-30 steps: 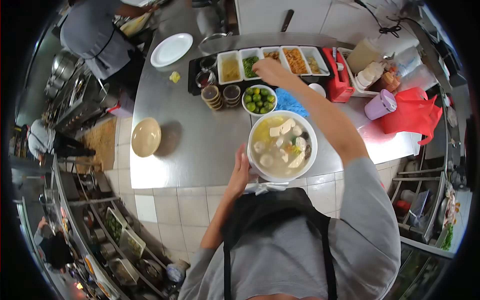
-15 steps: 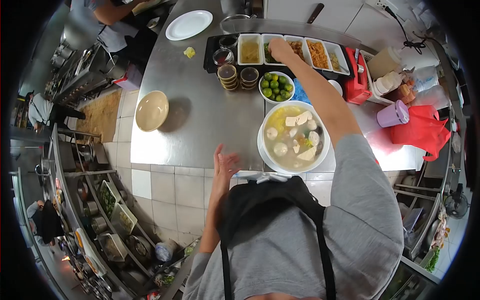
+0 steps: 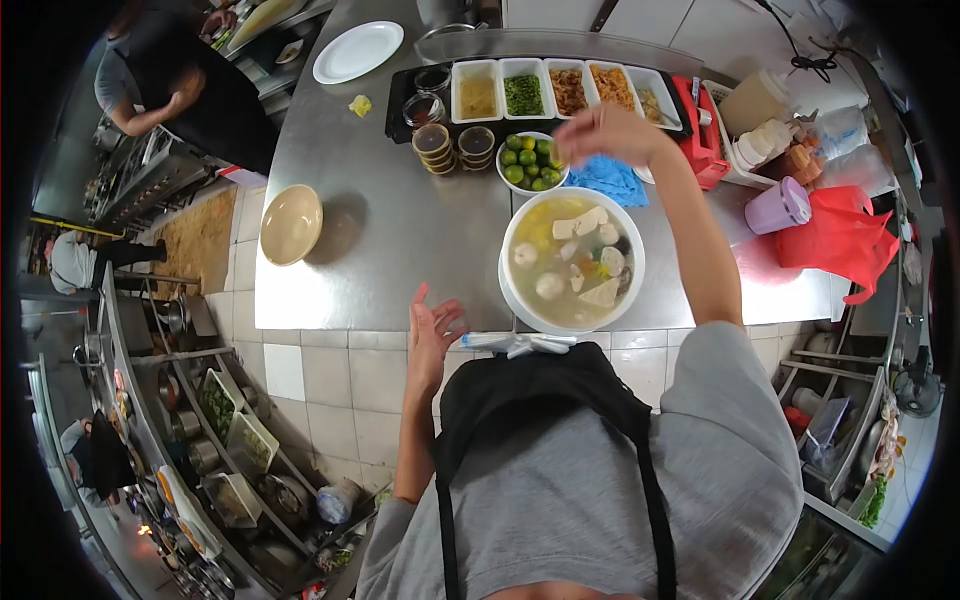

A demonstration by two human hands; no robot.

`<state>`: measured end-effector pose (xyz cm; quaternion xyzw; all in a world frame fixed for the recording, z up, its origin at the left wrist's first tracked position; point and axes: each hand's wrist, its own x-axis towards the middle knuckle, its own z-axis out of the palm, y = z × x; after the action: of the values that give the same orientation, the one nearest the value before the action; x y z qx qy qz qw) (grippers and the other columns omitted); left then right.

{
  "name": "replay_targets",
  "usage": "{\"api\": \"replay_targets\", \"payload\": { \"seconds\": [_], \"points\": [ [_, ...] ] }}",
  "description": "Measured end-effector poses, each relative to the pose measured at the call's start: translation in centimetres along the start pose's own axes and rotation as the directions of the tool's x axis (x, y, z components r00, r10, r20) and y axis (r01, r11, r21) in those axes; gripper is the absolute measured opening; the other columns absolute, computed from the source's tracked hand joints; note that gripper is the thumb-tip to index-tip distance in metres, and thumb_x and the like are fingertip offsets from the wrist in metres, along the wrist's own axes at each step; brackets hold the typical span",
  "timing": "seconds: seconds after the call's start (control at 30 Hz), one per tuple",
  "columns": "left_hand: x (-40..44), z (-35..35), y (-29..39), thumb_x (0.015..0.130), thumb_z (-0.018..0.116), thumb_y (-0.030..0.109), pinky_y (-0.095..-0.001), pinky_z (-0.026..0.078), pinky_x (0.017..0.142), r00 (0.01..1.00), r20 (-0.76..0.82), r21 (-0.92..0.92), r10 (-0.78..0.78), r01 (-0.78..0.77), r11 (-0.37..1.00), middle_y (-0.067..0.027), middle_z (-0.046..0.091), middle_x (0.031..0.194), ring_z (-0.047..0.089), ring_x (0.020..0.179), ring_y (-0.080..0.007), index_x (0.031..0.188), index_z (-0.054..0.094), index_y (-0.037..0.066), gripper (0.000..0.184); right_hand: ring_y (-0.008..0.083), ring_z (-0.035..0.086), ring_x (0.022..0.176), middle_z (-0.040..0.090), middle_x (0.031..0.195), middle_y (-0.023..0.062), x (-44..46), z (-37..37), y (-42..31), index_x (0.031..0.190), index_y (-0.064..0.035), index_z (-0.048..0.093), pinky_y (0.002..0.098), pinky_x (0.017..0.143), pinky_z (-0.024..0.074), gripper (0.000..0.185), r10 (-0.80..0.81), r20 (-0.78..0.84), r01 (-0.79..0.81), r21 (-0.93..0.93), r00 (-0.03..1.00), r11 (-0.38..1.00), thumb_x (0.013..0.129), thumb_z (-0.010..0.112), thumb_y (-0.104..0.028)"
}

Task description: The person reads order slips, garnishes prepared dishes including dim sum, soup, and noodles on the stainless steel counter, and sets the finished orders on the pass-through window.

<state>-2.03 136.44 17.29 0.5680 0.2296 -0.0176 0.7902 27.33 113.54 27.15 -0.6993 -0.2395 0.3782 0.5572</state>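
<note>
A white bowl of soup (image 3: pixel 640 255) stands on a white plate (image 3: pixel 507 295) at the table's front edge. Pale balls, white tofu-like pieces and yellowish bits float in its cloudy broth. Above the blue cloth (image 3: pixel 615 185), beside the bowl of green limes (image 3: pixel 512 180), hangs my right hand (image 3: pixel 607 135). Its fingers are bent down and slightly blurred; whatever they hold is hidden. Behind it, a white tub of chopped green herbs (image 3: pixel 522 92) sits in the topping row. My left hand (image 3: pixel 432 330) hovers at the table edge, fingers spread, holding nothing.
A beige bowl (image 3: pixel 291 225) and a white oval plate (image 3: pixel 358 52) are on the left of the table. Stacked sauce cups (image 3: pixel 432 148) stand by the topping tubs. On the right are a purple cup (image 3: pixel 778 205) and a red bag (image 3: pixel 840 240). A co-worker (image 3: pixel 190 100) stands at upper left.
My right hand has left the tub of chopped herbs and come back toward me, to the right of the limes. My left hand stays low and open. The co-worker has turned.
</note>
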Motion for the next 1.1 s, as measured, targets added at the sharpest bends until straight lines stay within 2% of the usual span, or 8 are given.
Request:
{"api": "replay_targets", "payload": {
  "seconds": [0.1, 0.27, 0.47, 0.67, 0.77, 0.97, 1.07, 1.1],
  "points": [
    [0.3, 0.3, -0.4, 0.09, 0.023, 0.051, -0.0393, 0.039, 0.087, 0.999, 0.036, -0.002, -0.032, 0.033, 0.999, -0.0185, 0.044, 0.116, 0.045, 0.106, -0.0254, 0.135, 0.013, 0.014, 0.06, 0.0136, 0.061, 0.068, 0.064, 0.076, 0.0119, -4.4, 4.5, -0.5, 0.091, 0.0031, 0.063, 0.0249, 0.064, 0.0469, 0.021, 0.13, 0.191, -0.022, -0.482, 0.973, 0.876, 0.073, 0.058, -0.007],
    [1.2, 1.7, -0.4, 0.089, 0.023, 0.052, -0.0396, 0.039, 0.088, 0.993, 0.096, 0.042, -0.074, 0.07, 0.997, -0.0205, 0.043, 0.118, 0.043, 0.111, -0.0281, 0.135, 0.013, 0.013, 0.061, 0.029, 0.056, 0.069, 0.059, 0.071, 0.0133, -7.8, 9.0, 1.8, 0.084, 0.0002, 0.061, 0.0355, 0.065, 0.0434, 0.017, -0.102, 0.14, 0.173, -0.8, 0.985, 0.575, 0.07, 0.054, -0.005],
    [1.7, 2.2, -0.2, 0.09, 0.022, 0.052, -0.0394, 0.039, 0.087, 0.986, 0.151, 0.115, -0.072, 0.055, 0.992, -0.0217, 0.043, 0.118, 0.042, 0.113, -0.0284, 0.136, 0.013, 0.012, 0.061, 0.0316, 0.056, 0.074, 0.057, 0.073, 0.0156, -8.4, 11.6, 3.0, 0.076, -0.001, 0.06, 0.0387, 0.067, 0.0439, 0.011, -0.431, -0.071, 0.239, -0.746, 0.899, 0.621, 0.067, 0.052, -0.001],
    [1.7, 1.9, -0.3, 0.09, 0.022, 0.05, -0.0374, 0.041, 0.084, 0.983, 0.177, 0.171, -0.054, 0.024, 0.985, -0.0188, 0.046, 0.115, 0.047, 0.106, -0.0262, 0.135, 0.014, 0.011, 0.06, 0.0288, 0.054, 0.083, 0.057, 0.082, 0.0108, -9.4, 11.5, 1.3, 0.083, -0.0026, 0.061, 0.0386, 0.077, 0.0414, 0.014, -0.173, -0.203, 0.003, -0.641, 0.964, 0.767, 0.07, 0.055, -0.006],
    [1.0, 2.3, -0.9, 0.091, 0.023, 0.049, -0.0354, 0.043, 0.079, 0.977, 0.189, 0.208, -0.098, 0.058, 0.976, -0.0167, 0.048, 0.11, 0.051, 0.097, -0.0235, 0.134, 0.016, 0.01, 0.059, 0.0282, 0.054, 0.083, 0.057, 0.081, 0.0105, -9.7, 11.2, 3.3, 0.081, -0.0025, 0.061, 0.0377, 0.077, 0.0419, 0.014, -0.194, 0.029, 0.157, -0.711, 0.98, 0.685, 0.069, 0.057, -0.006],
    [-1.2, 4.0, -3.7, 0.092, 0.025, 0.045, -0.0326, 0.046, 0.069, 0.97, 0.158, 0.212, -0.186, 0.151, 0.966, -0.0155, 0.051, 0.099, 0.056, 0.081, -0.0209, 0.131, 0.021, 0.007, 0.054, 0.0273, 0.054, 0.083, 0.057, 0.085, 0.0098, -9.1, 10.6, 4.5, 0.078, -0.0045, 0.062, 0.0363, 0.078, 0.0421, 0.015, -0.341, -0.038, 0.198, -0.749, 0.939, 0.632, 0.066, 0.061, -0.013],
    [-2.2, 6.7, -6.0, 0.093, 0.027, 0.039, -0.0325, 0.047, 0.067, 0.982, 0.051, 0.126, -0.18, 0.172, 0.977, -0.0155, 0.053, 0.095, 0.057, 0.078, -0.0217, 0.131, 0.019, 0.007, 0.05, 0.0259, 0.054, 0.083, 0.057, 0.084, 0.0085, -9.3, 9.0, 4.2, 0.08, -0.0057, 0.063, 0.0368, 0.077, 0.0425, 0.016, -0.617, 0.169, 0.369, -0.905, 0.769, 0.213, 0.066, 0.06, -0.013],
    [-2.6, 8.0, -6.6, 0.093, 0.028, 0.037, -0.0326, 0.047, 0.067, 0.986, 0.0, 0.084, -0.169, 0.168, 0.982, -0.0155, 0.053, 0.093, 0.058, 0.077, -0.022, 0.131, 0.018, 0.008, 0.049, 0.0258, 0.055, 0.083, 0.057, 0.084, 0.0083, -9.8, 8.4, 4.1, 0.082, -0.0055, 0.063, 0.0365, 0.076, 0.0429, 0.016, -0.608, 0.147, 0.394, -0.87, 0.78, 0.296, 0.067, 0.06, -0.012]
  ]
}}
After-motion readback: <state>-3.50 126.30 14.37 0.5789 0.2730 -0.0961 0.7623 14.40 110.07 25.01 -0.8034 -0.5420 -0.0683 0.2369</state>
